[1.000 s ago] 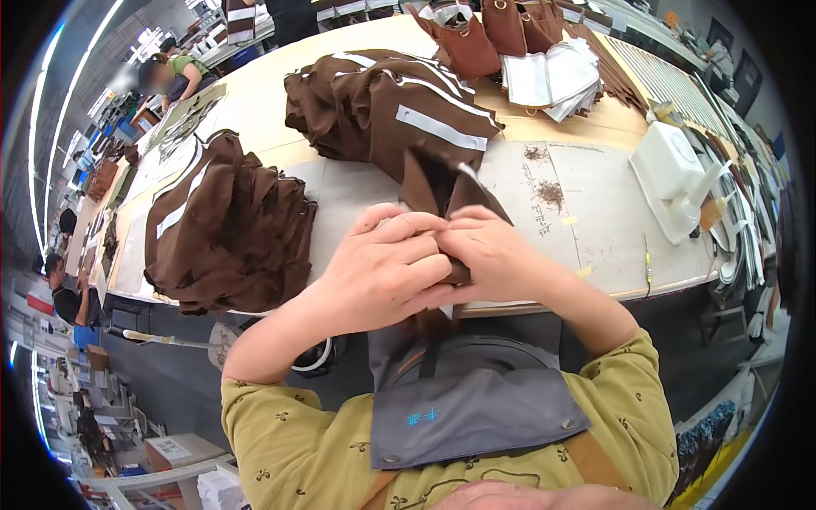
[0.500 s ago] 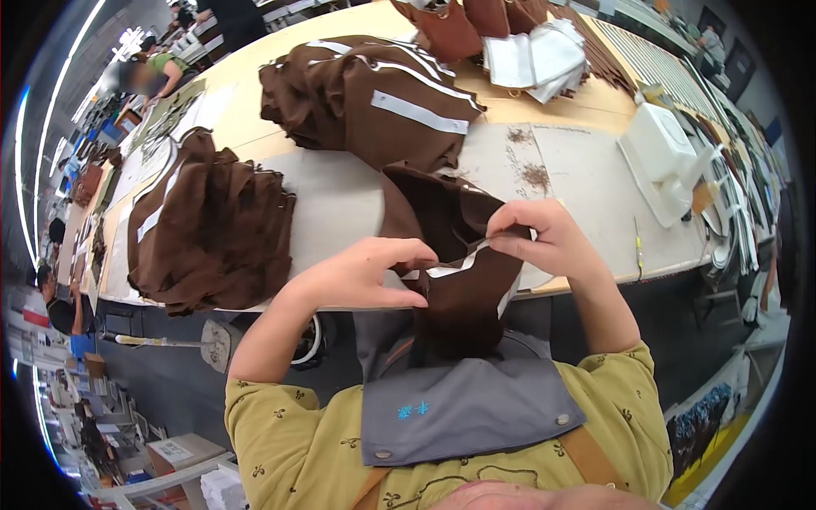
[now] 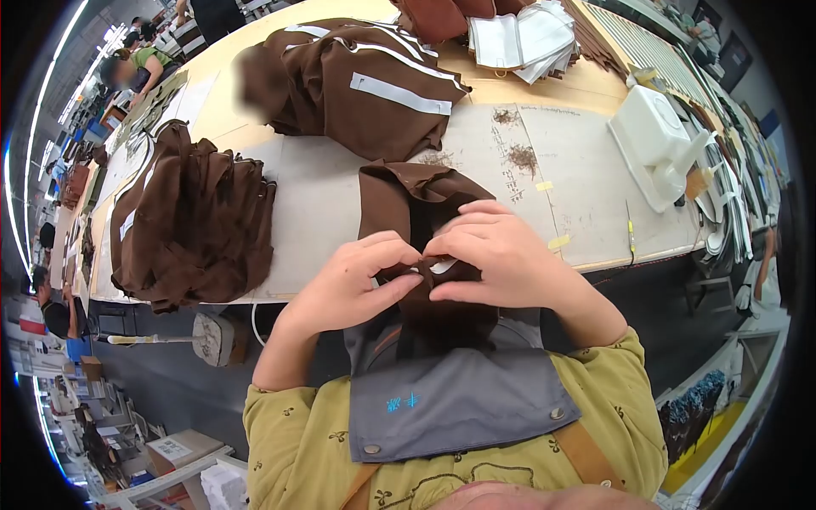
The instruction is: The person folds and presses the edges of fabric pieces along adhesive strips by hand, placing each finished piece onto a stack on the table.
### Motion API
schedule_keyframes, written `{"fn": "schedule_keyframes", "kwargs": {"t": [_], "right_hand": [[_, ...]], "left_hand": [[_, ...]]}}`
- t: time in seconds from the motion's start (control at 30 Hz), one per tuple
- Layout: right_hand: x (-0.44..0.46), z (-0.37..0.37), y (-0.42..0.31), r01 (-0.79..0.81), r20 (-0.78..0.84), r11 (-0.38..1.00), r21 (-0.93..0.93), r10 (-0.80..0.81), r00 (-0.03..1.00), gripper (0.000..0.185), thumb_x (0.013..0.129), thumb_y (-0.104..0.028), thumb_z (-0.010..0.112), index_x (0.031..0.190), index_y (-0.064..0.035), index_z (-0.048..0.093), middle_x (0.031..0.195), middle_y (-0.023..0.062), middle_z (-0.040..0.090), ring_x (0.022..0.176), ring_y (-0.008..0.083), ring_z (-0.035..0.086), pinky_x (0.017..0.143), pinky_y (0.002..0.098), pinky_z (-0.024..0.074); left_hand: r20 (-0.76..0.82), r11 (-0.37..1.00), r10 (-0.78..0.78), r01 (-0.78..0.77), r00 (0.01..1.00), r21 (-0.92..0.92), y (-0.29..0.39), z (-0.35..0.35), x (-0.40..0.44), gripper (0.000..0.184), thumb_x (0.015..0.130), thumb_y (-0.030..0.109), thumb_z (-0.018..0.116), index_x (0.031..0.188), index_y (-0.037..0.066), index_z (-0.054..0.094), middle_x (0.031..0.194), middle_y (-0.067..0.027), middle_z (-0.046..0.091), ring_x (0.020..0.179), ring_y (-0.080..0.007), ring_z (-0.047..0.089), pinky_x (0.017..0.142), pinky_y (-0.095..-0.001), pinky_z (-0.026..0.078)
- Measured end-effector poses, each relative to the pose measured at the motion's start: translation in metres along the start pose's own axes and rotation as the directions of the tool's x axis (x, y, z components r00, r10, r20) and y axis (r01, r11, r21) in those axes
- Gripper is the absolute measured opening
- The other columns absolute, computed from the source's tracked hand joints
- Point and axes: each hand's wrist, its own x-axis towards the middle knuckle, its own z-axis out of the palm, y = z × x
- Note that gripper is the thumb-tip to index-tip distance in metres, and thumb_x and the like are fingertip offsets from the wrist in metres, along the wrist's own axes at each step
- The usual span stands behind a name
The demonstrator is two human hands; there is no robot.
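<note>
At far left, a person in a dark top [image 3: 56, 316] is at a work surface, and beyond, another in green [image 3: 155, 68] bends over the long table [image 3: 316, 183]. On the near left of that table sits a rumpled heap of brown fabric [image 3: 191, 225], a white strip showing on its side. Farther back and more to the right lies a bigger brown bundle [image 3: 378, 102] with several white strips across it. Then comes the worker's left hand [image 3: 350, 279], its thumb and forefinger pinched on the edge of a brown fabric piece [image 3: 442, 319]. This piece lies partly on the table's near edge and partly hangs down in front of the grey apron [image 3: 455, 408], its upper part gaping. The right hand [image 3: 500, 255] grips the same edge between thumb and fingers, just beside the left fingertips, with a bit of white strip [image 3: 443, 267] showing there. Behind, a fan of white sheets [image 3: 523, 42] lies by reddish-brown bags [image 3: 433, 19]. Farther right, dark scraps [image 3: 521, 159] dot the table, then a yellow-handled tool [image 3: 631, 238] near its edge and a white container [image 3: 650, 140].
</note>
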Motion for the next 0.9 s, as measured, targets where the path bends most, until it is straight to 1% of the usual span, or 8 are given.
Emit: {"fn": "schedule_keyframes", "kwargs": {"t": [0.07, 0.1, 0.17, 0.4, 0.57, 0.7, 0.77, 0.9], "right_hand": [[-0.006, 0.008, 0.005, -0.170, 0.143, 0.973, 0.158, 0.148, 0.978, 0.036, 0.081, -0.037, 0.078, 0.100, -0.0089, 0.066, 0.088, 0.0062, 0.067, 0.088, 0.0268, 0.064, 0.093, 0.0392, 0.0459], [-0.004, 0.006, 0.002, -0.165, 0.100, 0.970, 0.181, 0.149, 0.984, 0.032, 0.082, -0.033, 0.078, 0.096, -0.0073, 0.065, 0.082, 0.0073, 0.065, 0.075, 0.0283, 0.062, 0.086, 0.0376, 0.0488], [-0.002, 0.005, -0.001, -0.214, 0.121, 0.948, 0.236, 0.190, 0.974, 0.030, 0.083, -0.030, 0.078, 0.096, -0.0062, 0.065, 0.083, 0.0078, 0.065, 0.076, 0.0278, 0.063, 0.081, 0.0365, 0.0497], [-0.010, 0.016, -0.005, -0.347, 0.058, 0.863, 0.369, 0.351, 0.935, 0.019, 0.085, -0.016, 0.076, 0.094, -0.0034, 0.065, 0.086, 0.0087, 0.065, 0.081, 0.0249, 0.064, 0.072, 0.0352, 0.0512], [-0.015, 0.019, -0.004, -0.370, 0.066, 0.841, 0.394, 0.376, 0.924, 0.017, 0.085, -0.013, 0.075, 0.096, -0.0034, 0.065, 0.087, 0.0085, 0.065, 0.079, 0.0242, 0.064, 0.071, 0.0340, 0.0514], [-0.016, 0.027, -0.007, -0.359, -0.010, 0.783, 0.508, 0.422, 0.906, 0.015, 0.085, -0.009, 0.073, 0.096, -0.0041, 0.066, 0.087, 0.0078, 0.066, 0.075, 0.0225, 0.064, 0.066, 0.0323, 0.0511], [-0.016, 0.030, -0.005, -0.345, -0.025, 0.791, 0.506, 0.413, 0.911, 0.014, 0.083, -0.006, 0.074, 0.095, -0.0031, 0.068, 0.085, 0.0078, 0.067, 0.073, 0.0211, 0.065, 0.065, 0.0305, 0.0506], [-0.016, 0.028, -0.006, -0.353, -0.015, 0.829, 0.434, 0.399, 0.917, 0.009, 0.083, -0.001, 0.071, 0.092, -0.0016, 0.069, 0.084, 0.0079, 0.069, 0.072, 0.0193, 0.065, 0.065, 0.0282, 0.0509]], "left_hand": [[-0.135, 0.997, 0.070, -0.068, 0.988, 0.021, 0.000, 0.005, -0.004, 0.013, 0.083, -0.003, 0.067, 0.096, -0.001, 0.066, 0.080, -0.0075, 0.057, 0.072, -0.0206, 0.057, 0.064, -0.0306, 0.045], [-0.141, 0.998, 0.063, -0.062, 0.988, 0.016, 0.000, 0.007, -0.007, 0.013, 0.083, -0.003, 0.067, 0.096, -0.001, 0.066, 0.080, -0.0075, 0.057, 0.072, -0.0206, 0.057, 0.064, -0.0306, 0.045], [-0.223, 0.987, 0.113, -0.084, 0.968, 0.134, -0.001, 0.011, -0.011, 0.016, 0.081, -0.005, 0.065, 0.096, -0.001, 0.066, 0.080, -0.0081, 0.056, 0.072, -0.0200, 0.056, 0.063, -0.0303, 0.044], [-0.260, 0.992, 0.029, 0.004, 0.965, 0.123, -0.003, 0.021, -0.015, 0.010, 0.083, 0.002, 0.069, 0.093, 0.001, 0.067, 0.078, -0.0072, 0.056, 0.066, -0.0187, 0.056, 0.058, -0.0312, 0.045], [-0.288, 0.993, -0.116, 0.116, 0.951, -0.019, -0.005, 0.028, -0.014, 0.010, 0.080, 0.002, 0.072, 0.089, 0.001, 0.070, 0.073, -0.0025, 0.054, 0.065, -0.0124, 0.050, 0.059, -0.0281, 0.039], [-0.272, 0.998, -0.052, 0.058, 0.961, 0.013, -0.010, 0.028, -0.015, 0.008, 0.084, 0.003, 0.071, 0.091, 0.001, 0.070, 0.073, -0.0043, 0.055, 0.063, -0.0137, 0.053, 0.057, -0.0276, 0.042], [-0.293, 0.985, -0.163, 0.136, 0.942, -0.111, -0.008, 0.032, -0.014, 0.007, 0.083, 0.005, 0.070, 0.089, 0.001, 0.070, 0.069, -0.0009, 0.050, 0.064, -0.0120, 0.045, 0.058, -0.0280, 0.035], [-0.275, 0.981, -0.170, 0.136, 0.946, -0.138, -0.009, 0.032, -0.014, 0.007, 0.085, 0.006, 0.069, 0.089, 0.000, 0.069, 0.069, -0.0006, 0.048, 0.065, -0.0116, 0.044, 0.059, -0.0278, 0.034]]}}
